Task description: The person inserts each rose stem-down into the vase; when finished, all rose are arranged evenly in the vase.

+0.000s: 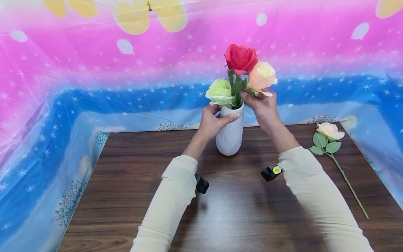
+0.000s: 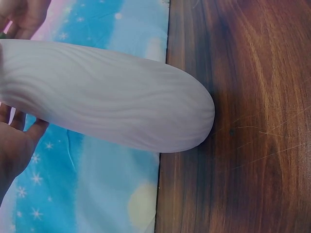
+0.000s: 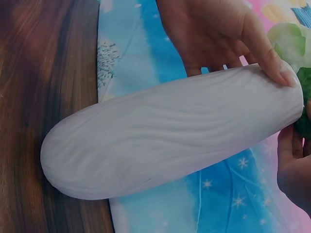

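Note:
A white vase (image 1: 229,140) with a wavy ridged surface stands close to upright near the table's far edge. My left hand (image 1: 211,122) grips it just below the rim, thumb across the front. Out of its mouth rise a red rose (image 1: 241,58), a pale green rose (image 1: 219,91) leaning left and a peach rose (image 1: 262,76) leaning right. Under the peach bloom, my right hand (image 1: 264,106) pinches that rose's stem by the vase mouth; the bloom partly covers the fingers. In the right wrist view, my left thumb (image 3: 282,75) presses the vase near its rim.
On the right of the dark wooden table (image 1: 132,182) lies a pale pink rose (image 1: 330,131) with green leaves and a long stem pointing towards me. A pink and blue patterned cloth (image 1: 94,70) hangs behind and around the table.

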Tool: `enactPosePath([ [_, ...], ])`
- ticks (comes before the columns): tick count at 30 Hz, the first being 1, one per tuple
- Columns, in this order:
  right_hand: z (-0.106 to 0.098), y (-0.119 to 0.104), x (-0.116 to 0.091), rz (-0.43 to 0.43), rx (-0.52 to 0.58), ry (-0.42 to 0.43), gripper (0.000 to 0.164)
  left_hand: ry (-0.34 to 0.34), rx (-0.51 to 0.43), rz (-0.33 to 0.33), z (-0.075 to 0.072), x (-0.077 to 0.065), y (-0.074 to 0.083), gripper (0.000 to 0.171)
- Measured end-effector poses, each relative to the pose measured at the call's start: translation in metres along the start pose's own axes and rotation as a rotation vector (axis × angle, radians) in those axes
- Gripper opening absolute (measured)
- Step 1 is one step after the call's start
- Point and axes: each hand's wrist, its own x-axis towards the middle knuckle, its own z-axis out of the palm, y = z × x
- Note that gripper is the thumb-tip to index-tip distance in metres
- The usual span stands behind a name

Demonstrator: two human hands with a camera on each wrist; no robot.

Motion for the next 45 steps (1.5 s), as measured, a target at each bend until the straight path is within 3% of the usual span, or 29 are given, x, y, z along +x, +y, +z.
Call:
enactPosePath([
  [11,0.0,0.0,-0.011,-0.008,0.077,-0.006,0.032,-0.002,0.011,0.008,0.0,0.0,-0.001,0.059],
  [17,-0.011,-0.004,-0.021,0.034,0.052,-0.017,0.036,0.0,0.02,0.024,0.0,0.0,-0.001,0.058],
  [24,-0.035,-0.01,-0.036,0.044,0.098,-0.049,0.038,-0.001,0.022,0.011,0.001,0.0,-0.001,0.058],
  [30,-0.056,-0.018,-0.049,0.064,0.129,-0.115,0.021,0.011,0.015,0.01,0.001,0.0,0.0,0.057],
  [34,-0.071,-0.02,-0.062,0.08,0.124,-0.147,0.02,0.009,0.017,0.01,0.0,0.0,0.0,0.056],
  [45,-0.124,-0.023,-0.09,0.096,-0.045,-0.206,0.023,0.002,0.024,0.012,0.0,0.0,0.001,0.057],
])
